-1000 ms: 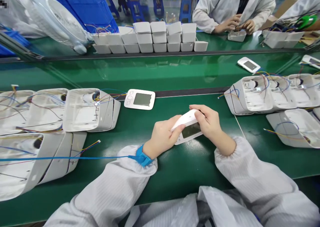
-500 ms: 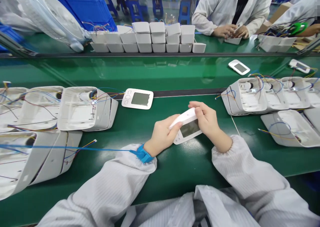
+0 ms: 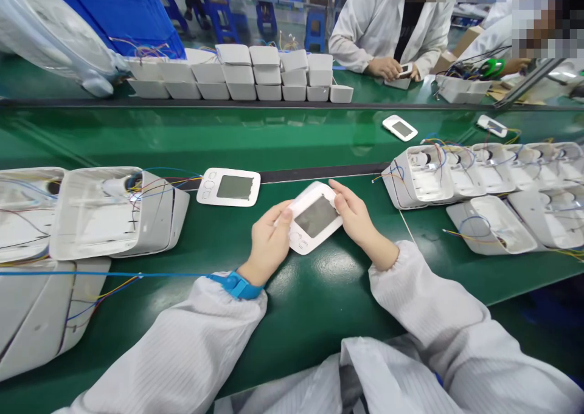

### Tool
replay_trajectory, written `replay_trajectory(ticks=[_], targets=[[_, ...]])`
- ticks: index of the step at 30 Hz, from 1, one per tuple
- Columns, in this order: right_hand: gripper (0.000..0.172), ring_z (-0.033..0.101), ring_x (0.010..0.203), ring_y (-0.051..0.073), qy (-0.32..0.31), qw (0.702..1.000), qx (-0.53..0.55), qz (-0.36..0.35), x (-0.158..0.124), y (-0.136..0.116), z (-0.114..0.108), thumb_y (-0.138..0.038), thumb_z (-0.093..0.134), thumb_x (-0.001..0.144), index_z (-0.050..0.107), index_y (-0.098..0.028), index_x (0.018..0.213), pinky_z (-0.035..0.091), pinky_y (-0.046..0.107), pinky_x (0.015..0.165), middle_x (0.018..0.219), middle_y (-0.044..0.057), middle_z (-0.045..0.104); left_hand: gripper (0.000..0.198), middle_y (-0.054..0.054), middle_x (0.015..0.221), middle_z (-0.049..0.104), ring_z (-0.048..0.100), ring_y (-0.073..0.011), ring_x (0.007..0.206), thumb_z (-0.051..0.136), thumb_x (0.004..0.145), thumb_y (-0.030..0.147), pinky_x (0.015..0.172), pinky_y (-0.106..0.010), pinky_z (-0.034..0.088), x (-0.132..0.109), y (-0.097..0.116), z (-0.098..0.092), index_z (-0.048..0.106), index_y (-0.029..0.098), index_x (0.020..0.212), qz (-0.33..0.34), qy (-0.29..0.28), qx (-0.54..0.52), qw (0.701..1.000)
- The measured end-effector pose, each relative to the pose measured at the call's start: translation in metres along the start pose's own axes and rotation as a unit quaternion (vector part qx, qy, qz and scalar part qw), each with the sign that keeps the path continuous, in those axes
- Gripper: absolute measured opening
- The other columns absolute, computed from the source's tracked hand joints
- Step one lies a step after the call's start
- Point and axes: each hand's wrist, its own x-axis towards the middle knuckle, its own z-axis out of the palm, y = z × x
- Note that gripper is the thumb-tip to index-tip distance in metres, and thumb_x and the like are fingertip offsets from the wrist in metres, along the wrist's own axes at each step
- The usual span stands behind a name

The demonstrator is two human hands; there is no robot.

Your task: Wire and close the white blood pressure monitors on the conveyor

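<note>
A white panel with a grey screen (image 3: 316, 217) is held above the green table, its screen side facing up and tilted. My left hand (image 3: 270, 239) grips its left edge, thumb on the front; a blue strap circles that wrist. At the upper right edge, my right hand (image 3: 358, 216) pinches the panel between thumb and fingers. A second white panel (image 3: 230, 187) with a screen lies flat to the left, beside wires that run to an open white housing (image 3: 98, 213).
More white housings (image 3: 422, 177) with wires stand in rows at the right. Two panels (image 3: 400, 127) lie beyond them. Stacked white housings (image 3: 237, 73) line the far side, near a fan (image 3: 64, 25) and a blue crate. Across the table, a person's hands hold a small part.
The held panel has turned so its screen shows more fully. The view has shifted, and the surroundings appear moved to the left. Across the table, the person's hands now show a panel.
</note>
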Motion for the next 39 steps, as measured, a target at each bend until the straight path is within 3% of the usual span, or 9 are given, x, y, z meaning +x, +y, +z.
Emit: replay_trajectory(ticks=[5, 8, 12, 15, 20, 24, 28, 36, 39], targets=[[0.073, 0.071, 0.096, 0.027, -0.154, 0.984, 0.072, 0.053, 0.0, 0.006, 0.009, -0.061, 0.079, 0.07, 0.061, -0.018, 0.126, 0.059, 0.042, 0.085, 0.111, 0.011, 0.073, 0.053, -0.01, 0.12, 0.07, 0.066, -0.0238, 0.105, 0.044, 0.097, 0.059, 0.089, -0.036, 0.052, 0.008, -0.005, 0.002, 0.064, 0.018, 0.124, 0.006, 0.045, -0.011, 0.999], [0.06, 0.07, 0.096, 0.025, -0.089, 0.994, 0.068, 0.011, -0.002, 0.002, 0.007, -0.056, 0.077, 0.074, 0.062, -0.019, 0.119, 0.058, 0.041, 0.086, 0.109, 0.009, 0.072, 0.053, -0.012, 0.126, 0.067, 0.062, -0.0255, 0.115, 0.044, 0.097, 0.059, 0.101, -0.041, 0.048, 0.011, -0.008, 0.004, 0.059, 0.018, 0.128, 0.008, 0.0, -0.002, 1.0], [0.045, 0.067, 0.102, 0.024, -0.004, 0.987, -0.066, -0.144, -0.01, -0.015, -0.002, -0.049, 0.073, 0.083, 0.064, -0.022, 0.118, 0.054, 0.041, 0.093, 0.114, 0.008, 0.071, 0.072, -0.014, 0.145, 0.052, 0.054, -0.0276, 0.13, 0.061, 0.087, 0.061, 0.109, -0.042, 0.044, 0.009, -0.013, 0.003, 0.042, 0.023, 0.144, 0.1, -0.01, -0.033, 0.994], [0.039, 0.067, 0.106, 0.024, -0.055, 0.965, -0.139, -0.217, -0.016, -0.026, -0.006, -0.045, 0.069, 0.089, 0.064, -0.024, 0.122, 0.053, 0.04, 0.094, 0.116, 0.008, 0.071, 0.085, -0.016, 0.149, 0.046, 0.053, -0.0304, 0.131, 0.072, 0.077, 0.063, 0.108, -0.044, 0.045, 0.005, -0.01, 0.0, 0.04, 0.024, 0.145, 0.156, -0.024, -0.001, 0.987], [0.04, 0.066, 0.108, 0.024, -0.107, 0.949, -0.172, -0.24, -0.019, -0.028, -0.004, -0.041, 0.059, 0.096, 0.059, -0.024, 0.131, 0.054, 0.039, 0.091, 0.122, 0.009, 0.069, 0.077, -0.011, 0.126, 0.061, 0.061, -0.028, 0.116, 0.08, 0.069, 0.058, 0.1, -0.042, 0.05, 0.002, 0.0, -0.004, 0.051, 0.022, 0.131, 0.134, -0.05, 0.043, 0.989], [0.034, 0.067, 0.102, 0.023, -0.051, 0.947, -0.209, -0.241, -0.018, -0.027, 0.002, -0.036, 0.054, 0.097, 0.062, -0.022, 0.127, 0.055, 0.037, 0.086, 0.114, 0.009, 0.071, 0.054, -0.005, 0.111, 0.064, 0.063, -0.0217, 0.099, 0.08, 0.073, 0.045, 0.087, -0.035, 0.052, 0.005, 0.004, -0.004, 0.056, 0.021, 0.115, 0.126, -0.029, 0.101, 0.986], [0.033, 0.066, 0.099, 0.021, -0.052, 0.948, -0.202, -0.239, -0.016, -0.029, 0.004, -0.034, 0.054, 0.098, 0.062, -0.021, 0.126, 0.054, 0.034, 0.084, 0.112, 0.009, 0.071, 0.051, -0.005, 0.11, 0.063, 0.062, -0.0204, 0.097, 0.078, 0.074, 0.041, 0.084, -0.033, 0.051, 0.008, 0.005, -0.003, 0.055, 0.02, 0.114, 0.113, -0.021, 0.106, 0.988], [0.042, 0.065, 0.106, 0.024, -0.043, 0.957, -0.2, -0.204, -0.004, -0.018, -0.009, -0.046, 0.054, 0.096, 0.061, -0.022, 0.129, 0.052, 0.037, 0.092, 0.121, 0.009, 0.069, 0.066, -0.012, 0.135, 0.056, 0.059, -0.0249, 0.118, 0.068, 0.084, 0.049, 0.098, -0.039, 0.05, 0.009, -0.007, 0.003, 0.042, 0.022, 0.138, 0.084, -0.041, 0.068, 0.993], [0.047, 0.067, 0.105, 0.025, -0.004, 0.971, -0.21, -0.115, 0.004, -0.006, -0.02, -0.051, 0.05, 0.096, 0.061, -0.02, 0.13, 0.051, 0.038, 0.091, 0.12, 0.01, 0.07, 0.065, -0.015, 0.14, 0.052, 0.055, -0.0266, 0.125, 0.066, 0.087, 0.043, 0.105, -0.045, 0.046, 0.01, -0.012, 0.006, 0.037, 0.021, 0.141, 0.087, -0.057, 0.078, 0.992]])
